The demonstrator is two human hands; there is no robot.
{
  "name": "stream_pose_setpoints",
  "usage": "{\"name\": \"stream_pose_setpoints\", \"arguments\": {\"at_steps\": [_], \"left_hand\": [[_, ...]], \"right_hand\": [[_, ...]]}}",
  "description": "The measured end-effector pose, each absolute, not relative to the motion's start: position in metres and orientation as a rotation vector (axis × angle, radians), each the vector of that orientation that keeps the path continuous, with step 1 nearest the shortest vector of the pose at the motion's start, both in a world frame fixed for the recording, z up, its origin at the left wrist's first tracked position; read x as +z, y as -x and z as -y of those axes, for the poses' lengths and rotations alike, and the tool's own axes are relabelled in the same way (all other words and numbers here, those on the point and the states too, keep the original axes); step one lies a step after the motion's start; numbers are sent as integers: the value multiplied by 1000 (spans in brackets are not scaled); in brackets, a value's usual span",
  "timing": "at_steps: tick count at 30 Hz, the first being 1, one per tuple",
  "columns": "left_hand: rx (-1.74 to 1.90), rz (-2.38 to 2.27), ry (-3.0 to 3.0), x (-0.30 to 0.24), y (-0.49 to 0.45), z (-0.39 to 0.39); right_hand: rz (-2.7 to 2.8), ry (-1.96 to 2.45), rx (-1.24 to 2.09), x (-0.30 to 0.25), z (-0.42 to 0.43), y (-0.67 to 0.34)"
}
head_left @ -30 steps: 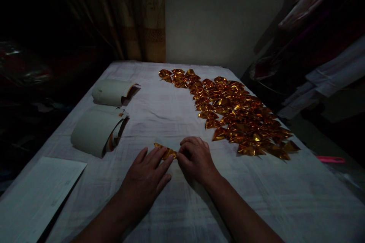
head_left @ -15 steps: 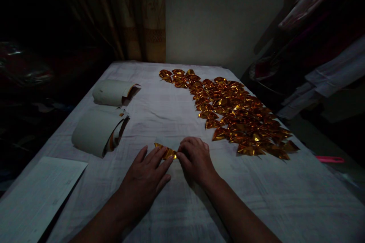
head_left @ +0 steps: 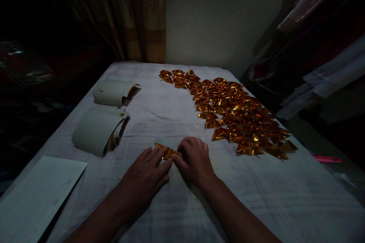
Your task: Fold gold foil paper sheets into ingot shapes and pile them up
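A small folded piece of gold foil paper (head_left: 169,153) lies on the white cloth between my two hands. My left hand (head_left: 145,176) holds its left part down under the fingertips, fingers slightly bent, with the thumb lower and off the foil. Pinched at the right end of the foil is my right hand (head_left: 195,159), thumb at the near edge and curled fingers behind it. That end is partly hidden by the fingers. Many folded gold foil pieces (head_left: 236,110) of similar look are spread in a heap to the right and beyond.
Two curved grey card pieces (head_left: 97,131) with brownish inner layers stand at the left of the cloth-covered table (head_left: 148,110). A flat pale board (head_left: 37,193) is at the near left. Behind are a curtain (head_left: 137,15) and a pale wall; a pink object (head_left: 327,159) lies past the right edge.
My right thumb has moved down and left along the near edge of the foil, so more of its right end shows. My left hand has barely shifted.
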State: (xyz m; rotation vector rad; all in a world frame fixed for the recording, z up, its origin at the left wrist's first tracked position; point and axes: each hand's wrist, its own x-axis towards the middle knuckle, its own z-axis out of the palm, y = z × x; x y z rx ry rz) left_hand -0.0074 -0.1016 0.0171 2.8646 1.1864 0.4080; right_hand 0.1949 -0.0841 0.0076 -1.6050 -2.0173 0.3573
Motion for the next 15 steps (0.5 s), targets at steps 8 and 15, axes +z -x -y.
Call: {"name": "stream_pose_setpoints", "arguments": {"at_steps": [8, 15], "left_hand": [[360, -1105, -2878, 19, 13, 96], [468, -1128, -2825, 17, 11, 96]], "right_hand": [[1980, 1617, 420, 7, 83, -197], [2135, 1424, 150, 4, 89, -194]]}}
